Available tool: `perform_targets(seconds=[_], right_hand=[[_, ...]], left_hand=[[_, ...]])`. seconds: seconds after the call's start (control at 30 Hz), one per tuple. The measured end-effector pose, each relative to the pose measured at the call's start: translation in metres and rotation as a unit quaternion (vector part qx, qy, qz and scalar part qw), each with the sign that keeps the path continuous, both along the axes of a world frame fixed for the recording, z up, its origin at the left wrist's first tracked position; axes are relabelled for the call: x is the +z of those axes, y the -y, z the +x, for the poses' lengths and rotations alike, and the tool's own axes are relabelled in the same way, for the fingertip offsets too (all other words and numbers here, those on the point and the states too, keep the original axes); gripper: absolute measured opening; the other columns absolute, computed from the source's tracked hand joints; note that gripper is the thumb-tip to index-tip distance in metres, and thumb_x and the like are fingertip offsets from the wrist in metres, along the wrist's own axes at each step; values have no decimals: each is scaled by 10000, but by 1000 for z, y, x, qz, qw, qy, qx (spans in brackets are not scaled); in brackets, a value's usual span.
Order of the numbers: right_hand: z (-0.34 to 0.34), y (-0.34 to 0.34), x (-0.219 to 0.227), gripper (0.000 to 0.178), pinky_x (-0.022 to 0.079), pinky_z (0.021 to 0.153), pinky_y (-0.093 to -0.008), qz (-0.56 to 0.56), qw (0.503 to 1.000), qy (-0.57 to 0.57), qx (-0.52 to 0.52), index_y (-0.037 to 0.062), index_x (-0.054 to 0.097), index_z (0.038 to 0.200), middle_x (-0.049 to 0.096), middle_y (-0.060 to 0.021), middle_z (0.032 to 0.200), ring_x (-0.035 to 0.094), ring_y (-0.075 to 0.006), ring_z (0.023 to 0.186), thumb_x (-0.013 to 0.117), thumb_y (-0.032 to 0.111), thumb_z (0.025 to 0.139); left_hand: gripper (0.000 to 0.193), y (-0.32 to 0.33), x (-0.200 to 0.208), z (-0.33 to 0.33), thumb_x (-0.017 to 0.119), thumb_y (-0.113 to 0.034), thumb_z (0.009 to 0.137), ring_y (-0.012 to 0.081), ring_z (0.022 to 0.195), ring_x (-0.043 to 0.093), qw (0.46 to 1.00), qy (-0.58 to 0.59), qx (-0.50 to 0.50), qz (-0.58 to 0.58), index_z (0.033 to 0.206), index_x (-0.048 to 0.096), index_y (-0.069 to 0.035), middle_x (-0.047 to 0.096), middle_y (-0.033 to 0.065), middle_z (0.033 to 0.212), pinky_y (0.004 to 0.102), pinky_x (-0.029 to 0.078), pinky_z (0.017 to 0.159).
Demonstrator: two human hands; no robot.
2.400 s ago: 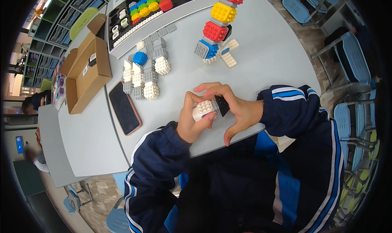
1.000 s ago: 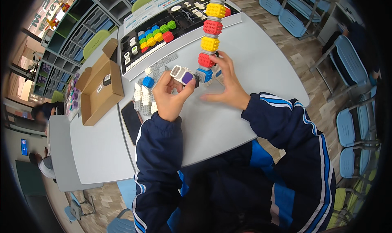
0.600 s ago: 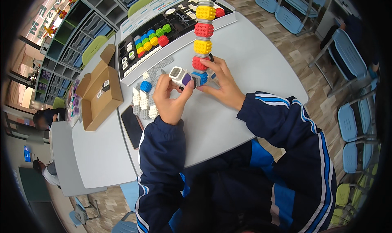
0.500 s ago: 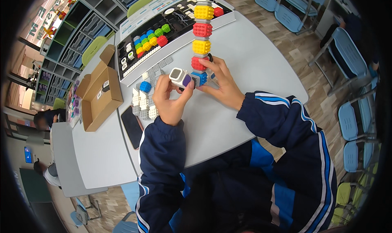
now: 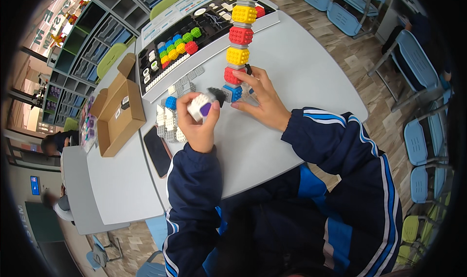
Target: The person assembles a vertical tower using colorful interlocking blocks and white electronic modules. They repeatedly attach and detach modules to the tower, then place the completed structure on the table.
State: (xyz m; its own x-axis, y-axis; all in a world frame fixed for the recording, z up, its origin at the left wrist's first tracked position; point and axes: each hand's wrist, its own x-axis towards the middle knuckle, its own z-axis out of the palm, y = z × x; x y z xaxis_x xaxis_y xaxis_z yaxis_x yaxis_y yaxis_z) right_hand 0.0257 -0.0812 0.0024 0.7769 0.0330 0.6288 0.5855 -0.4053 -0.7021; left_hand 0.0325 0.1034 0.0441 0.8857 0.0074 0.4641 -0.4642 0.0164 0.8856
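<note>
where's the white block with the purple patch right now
In the head view, left of centre, the white block sits in the left hand, just left of the blue block in the tower.

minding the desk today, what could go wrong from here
The tall block tower could topple, as the right hand holds it only low down. The white block, pinched in the left hand, might slip. The phone lies close to the left sleeve and might get nudged.
</note>
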Motion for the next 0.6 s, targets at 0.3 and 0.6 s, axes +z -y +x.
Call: perform_targets(seconds=[0.3, 0.6], right_hand=[[-3, -1, 5, 731, 378, 962, -426, -23, 1000, 13, -15, 256, 413, 1393, 388, -185, 1283, 441, -352, 1130, 774, 192, 761], [-6, 0, 7, 708, 416, 896, -427, -48, 998, 14, -35, 326, 425, 1387, 407, -211, 1239, 466, -359, 1041, 760, 206, 775]], left_hand=[[334, -2, -11, -9, 713, 85, 770, 106, 825, 559, 999, -9, -18, -28, 978, 489, -50, 513, 37, 937, 207, 482, 674], [334, 0, 9, -22, 739, 59, 754, 105, 867, 582, 990, 31, 49, 125, 1034, 562, 22, 617, 66, 933, 215, 471, 727]])
